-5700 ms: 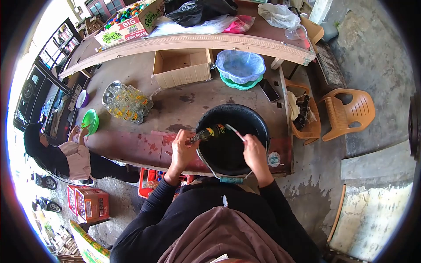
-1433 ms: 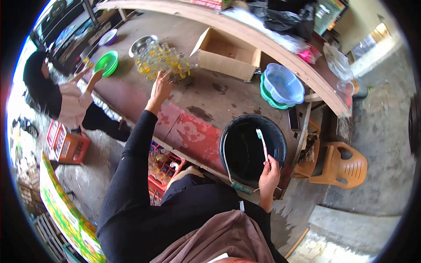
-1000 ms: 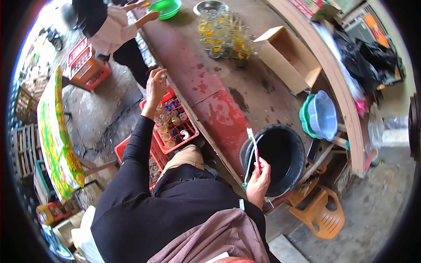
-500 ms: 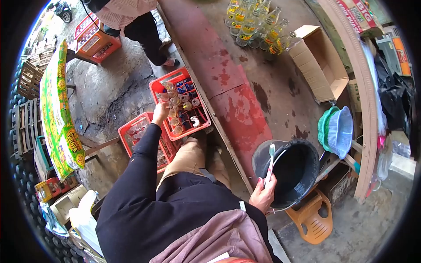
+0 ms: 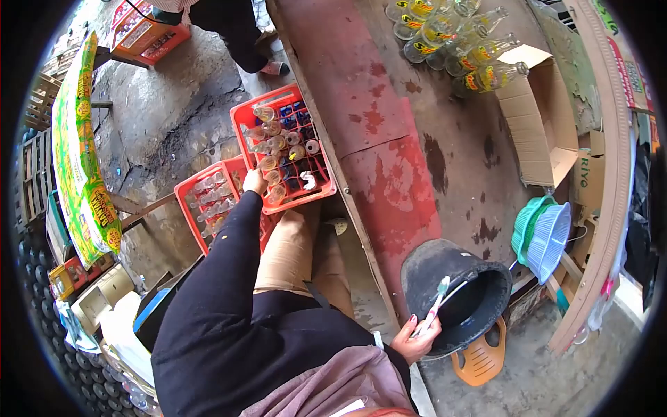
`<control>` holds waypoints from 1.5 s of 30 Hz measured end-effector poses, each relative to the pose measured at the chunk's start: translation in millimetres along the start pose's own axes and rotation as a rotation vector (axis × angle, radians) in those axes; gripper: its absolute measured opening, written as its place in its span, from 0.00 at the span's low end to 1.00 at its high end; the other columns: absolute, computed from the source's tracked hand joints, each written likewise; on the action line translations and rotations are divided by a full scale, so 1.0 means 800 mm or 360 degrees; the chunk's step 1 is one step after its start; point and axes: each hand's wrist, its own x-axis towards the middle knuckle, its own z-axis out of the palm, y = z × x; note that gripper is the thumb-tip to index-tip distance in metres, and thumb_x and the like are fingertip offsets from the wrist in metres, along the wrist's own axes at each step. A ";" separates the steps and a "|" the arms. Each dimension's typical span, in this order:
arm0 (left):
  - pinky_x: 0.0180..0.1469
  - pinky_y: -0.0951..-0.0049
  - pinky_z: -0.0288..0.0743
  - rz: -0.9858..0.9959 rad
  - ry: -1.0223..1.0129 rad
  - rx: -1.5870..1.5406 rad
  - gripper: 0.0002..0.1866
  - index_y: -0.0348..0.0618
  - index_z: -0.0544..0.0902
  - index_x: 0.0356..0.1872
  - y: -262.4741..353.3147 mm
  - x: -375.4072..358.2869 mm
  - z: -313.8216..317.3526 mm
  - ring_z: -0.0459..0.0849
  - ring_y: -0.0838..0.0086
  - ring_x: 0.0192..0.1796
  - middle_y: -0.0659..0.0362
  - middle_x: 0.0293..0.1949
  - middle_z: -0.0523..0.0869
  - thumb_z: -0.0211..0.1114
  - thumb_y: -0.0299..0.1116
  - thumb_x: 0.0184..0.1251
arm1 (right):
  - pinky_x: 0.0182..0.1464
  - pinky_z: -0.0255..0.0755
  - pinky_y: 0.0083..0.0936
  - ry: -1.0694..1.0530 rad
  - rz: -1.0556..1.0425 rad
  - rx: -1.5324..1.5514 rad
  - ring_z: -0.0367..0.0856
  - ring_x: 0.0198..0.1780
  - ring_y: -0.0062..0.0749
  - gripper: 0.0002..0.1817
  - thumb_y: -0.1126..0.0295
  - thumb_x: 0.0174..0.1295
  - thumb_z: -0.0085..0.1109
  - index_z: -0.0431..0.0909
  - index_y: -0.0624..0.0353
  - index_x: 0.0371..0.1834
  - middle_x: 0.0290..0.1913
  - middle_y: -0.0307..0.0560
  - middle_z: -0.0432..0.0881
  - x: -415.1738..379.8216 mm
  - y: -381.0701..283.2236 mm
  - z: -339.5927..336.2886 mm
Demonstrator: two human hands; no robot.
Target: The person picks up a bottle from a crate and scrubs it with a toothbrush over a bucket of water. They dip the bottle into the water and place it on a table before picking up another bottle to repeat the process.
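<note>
My left hand (image 5: pixel 255 182) is closed at the left rim of a red plastic crate (image 5: pixel 323 189); its fingertips are partly hidden. Inside the crate, clear glass bottles (image 5: pixel 276 143) stand or lean in the compartments, and a white crumpled thing (image 5: pixel 308 180) lies near its front. A second red crate (image 5: pixel 186 201) with glass bottles sits to the left, partly behind my forearm. My right hand (image 5: pixel 417 338) grips a white and reddish toothbrush (image 5: pixel 438 300), bristles up, in front of the mouth of a black bucket (image 5: pixel 438 267).
Labelled glass bottles (image 5: pixel 445 35) cluster on the long table (image 5: pixel 458 174), beside an open cardboard box (image 5: pixel 535 118). Green and blue plastic baskets (image 5: pixel 545 240) stand right, above an orange chair (image 5: pixel 483 358). A person (image 5: pixel 229 28) stands beyond the crates, near a bright banner (image 5: pixel 80 153).
My left hand has shifted from beside the bottles down along the crate's left rim. The toothbrush in my right hand has tilted and dropped lower. The whole view has shifted slightly.
</note>
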 end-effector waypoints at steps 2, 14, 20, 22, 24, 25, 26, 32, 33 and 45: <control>0.44 0.51 0.82 -0.0018 -0.0030 -0.0044 0.14 0.33 0.84 0.36 -0.011 -0.002 0.016 0.87 0.44 0.39 0.39 0.34 0.86 0.71 0.33 0.51 | 0.29 0.71 0.37 0.0063 0.0027 -0.0027 0.79 0.28 0.48 0.25 0.62 0.63 0.66 0.70 0.67 0.56 0.37 0.56 0.78 0.000 -0.005 0.004; 0.40 0.48 0.79 -0.0102 0.0108 -0.0088 0.17 0.36 0.73 0.47 -0.005 -0.016 0.069 0.85 0.43 0.37 0.41 0.32 0.84 0.64 0.34 0.61 | 0.27 0.68 0.31 0.0068 -0.0080 -0.0052 0.74 0.25 0.37 0.28 0.68 0.58 0.69 0.67 0.67 0.57 0.33 0.49 0.73 0.005 -0.007 0.001; 0.40 0.46 0.79 -0.0004 0.0241 -0.0225 0.12 0.37 0.72 0.43 -0.002 -0.037 0.053 0.85 0.41 0.37 0.39 0.33 0.84 0.59 0.32 0.62 | 0.27 0.66 0.30 0.0016 -0.0006 0.0010 0.71 0.25 0.35 0.28 0.69 0.58 0.69 0.67 0.68 0.57 0.32 0.48 0.72 0.004 -0.012 -0.002; 0.41 0.46 0.79 0.0003 0.0262 -0.0230 0.12 0.37 0.72 0.43 -0.001 -0.047 0.041 0.85 0.40 0.38 0.39 0.33 0.84 0.61 0.31 0.61 | 0.28 0.66 0.32 -0.0003 -0.0036 -0.0042 0.71 0.25 0.36 0.28 0.70 0.58 0.68 0.67 0.68 0.57 0.32 0.48 0.72 0.004 -0.013 -0.003; 0.42 0.47 0.79 -0.0022 0.0244 -0.0297 0.14 0.36 0.73 0.42 -0.003 -0.054 0.028 0.85 0.40 0.39 0.39 0.32 0.84 0.64 0.29 0.58 | 0.29 0.66 0.32 0.0015 -0.0057 -0.0006 0.71 0.26 0.37 0.28 0.70 0.58 0.68 0.67 0.69 0.58 0.32 0.48 0.72 0.003 -0.012 -0.001; 0.42 0.47 0.79 -0.0014 0.0254 -0.0295 0.14 0.36 0.73 0.42 -0.003 -0.057 0.023 0.85 0.40 0.39 0.39 0.32 0.84 0.64 0.29 0.58 | 0.29 0.66 0.33 0.0032 -0.0080 0.0026 0.71 0.26 0.38 0.27 0.69 0.59 0.68 0.67 0.69 0.58 0.32 0.48 0.72 0.004 -0.012 0.000; 0.41 0.47 0.79 -0.0011 0.0230 -0.0312 0.14 0.36 0.73 0.42 -0.003 -0.061 0.018 0.85 0.41 0.39 0.39 0.33 0.84 0.65 0.29 0.57 | 0.29 0.66 0.33 0.0041 -0.0079 0.0036 0.71 0.26 0.38 0.27 0.69 0.59 0.68 0.67 0.69 0.58 0.32 0.48 0.72 0.005 -0.015 -0.001; 0.42 0.50 0.75 0.0261 0.0309 -0.0376 0.17 0.34 0.72 0.45 0.014 -0.099 -0.024 0.82 0.44 0.40 0.41 0.32 0.82 0.66 0.26 0.57 | 0.34 0.69 0.42 -0.0044 0.0003 0.0019 0.75 0.30 0.48 0.27 0.69 0.59 0.67 0.68 0.64 0.59 0.34 0.54 0.74 0.009 -0.029 -0.006; 0.42 0.50 0.75 0.0269 0.0304 -0.0342 0.16 0.34 0.72 0.45 0.020 -0.104 -0.032 0.82 0.44 0.40 0.41 0.33 0.82 0.65 0.26 0.57 | 0.34 0.69 0.42 -0.0027 0.0001 0.0041 0.75 0.30 0.48 0.27 0.69 0.59 0.67 0.68 0.64 0.59 0.34 0.54 0.74 0.010 -0.031 -0.005; 0.37 0.57 0.75 0.0354 0.0387 -0.0450 0.15 0.36 0.74 0.37 0.052 -0.118 -0.241 0.84 0.51 0.32 0.45 0.29 0.84 0.69 0.37 0.64 | 0.39 0.71 0.45 -0.0077 -0.0027 0.0168 0.78 0.36 0.49 0.26 0.68 0.61 0.64 0.68 0.60 0.61 0.38 0.52 0.73 0.013 -0.033 -0.012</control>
